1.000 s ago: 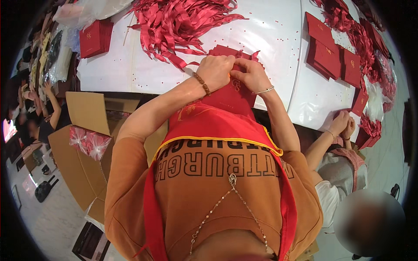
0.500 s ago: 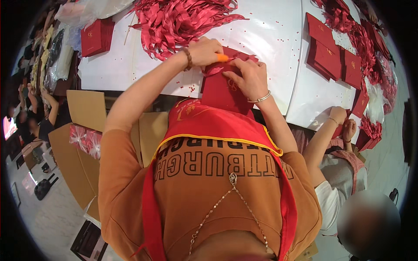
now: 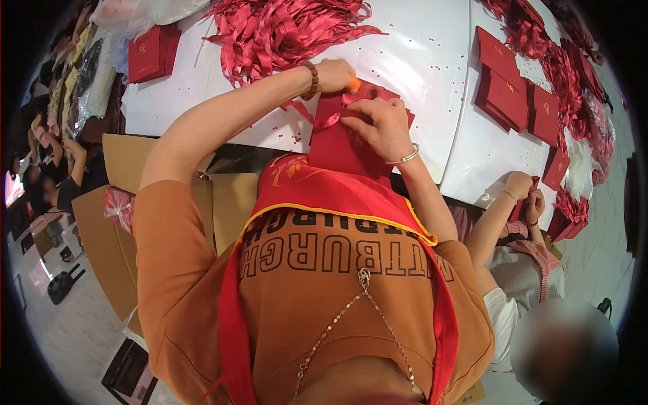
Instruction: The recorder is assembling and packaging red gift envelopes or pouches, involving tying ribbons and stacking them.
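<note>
A red gift bag or folder [image 3: 344, 144] with gold print lies at the table's edge in front of me, more red card pieces beneath it. My left hand [image 3: 335, 75] is closed at its top edge on a small orange thing [image 3: 354, 84], mostly hidden, whose kind I cannot make out. Over the bag's front, my right hand [image 3: 382, 127] has its fingers bent together on a strip of shiny red ribbon [image 3: 327, 121]. A loop of the ribbon stands up between my two hands, and its loose tail reaches left.
A big heap of red ribbons [image 3: 283, 34] lies just beyond my left hand. Stacks of red bags [image 3: 152, 54] stand at the far left, with more bags [image 3: 503, 88] on the right. Small red dots are scattered over the white table [image 3: 432, 101]. A co-worker's hands [image 3: 523, 192] work at right; an open cardboard box [image 3: 115, 250] is left.
My left hand has shifted slightly right, with the orange thing now less visible. The ribbon tail now hangs to the left of the bag. My right hand has dropped a little.
</note>
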`<state>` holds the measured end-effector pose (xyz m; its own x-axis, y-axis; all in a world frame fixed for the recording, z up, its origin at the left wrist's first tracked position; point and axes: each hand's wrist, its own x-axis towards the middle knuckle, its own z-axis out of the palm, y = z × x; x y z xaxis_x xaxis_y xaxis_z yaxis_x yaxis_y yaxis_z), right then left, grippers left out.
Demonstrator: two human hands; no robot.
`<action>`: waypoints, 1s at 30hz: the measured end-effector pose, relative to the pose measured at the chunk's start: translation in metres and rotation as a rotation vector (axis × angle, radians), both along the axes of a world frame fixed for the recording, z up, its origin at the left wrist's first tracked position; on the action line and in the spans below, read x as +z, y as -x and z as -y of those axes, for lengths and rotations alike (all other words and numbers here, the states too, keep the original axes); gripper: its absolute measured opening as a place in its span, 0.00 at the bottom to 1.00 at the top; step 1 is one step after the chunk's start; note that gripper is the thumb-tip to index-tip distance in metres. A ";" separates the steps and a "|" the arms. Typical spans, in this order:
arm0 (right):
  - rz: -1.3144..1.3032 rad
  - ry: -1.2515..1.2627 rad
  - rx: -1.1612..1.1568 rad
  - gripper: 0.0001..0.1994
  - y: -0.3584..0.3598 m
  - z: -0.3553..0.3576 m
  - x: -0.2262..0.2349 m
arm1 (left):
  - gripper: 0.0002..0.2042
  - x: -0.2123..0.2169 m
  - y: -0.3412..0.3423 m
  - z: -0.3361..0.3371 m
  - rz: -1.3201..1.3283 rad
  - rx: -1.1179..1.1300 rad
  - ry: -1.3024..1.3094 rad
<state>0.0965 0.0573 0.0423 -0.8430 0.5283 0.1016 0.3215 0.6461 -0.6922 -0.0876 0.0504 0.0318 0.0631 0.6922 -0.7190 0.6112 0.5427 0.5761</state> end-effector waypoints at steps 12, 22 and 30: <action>-0.001 -0.099 -0.011 0.08 0.008 0.008 0.004 | 0.12 0.048 0.030 0.012 0.163 -0.349 -0.213; -0.071 -0.166 -0.007 0.08 0.007 0.010 0.002 | 0.10 0.010 0.033 0.009 0.310 -0.388 -0.122; -0.092 -0.109 -0.009 0.08 0.005 0.008 0.001 | 0.07 -0.004 0.025 0.018 0.536 -0.235 -0.214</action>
<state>0.0917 0.0492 0.0431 -0.8226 0.5174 0.2359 0.2658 0.7166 -0.6448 -0.1127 0.0328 0.0277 0.5447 0.7412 -0.3923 0.2959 0.2679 0.9169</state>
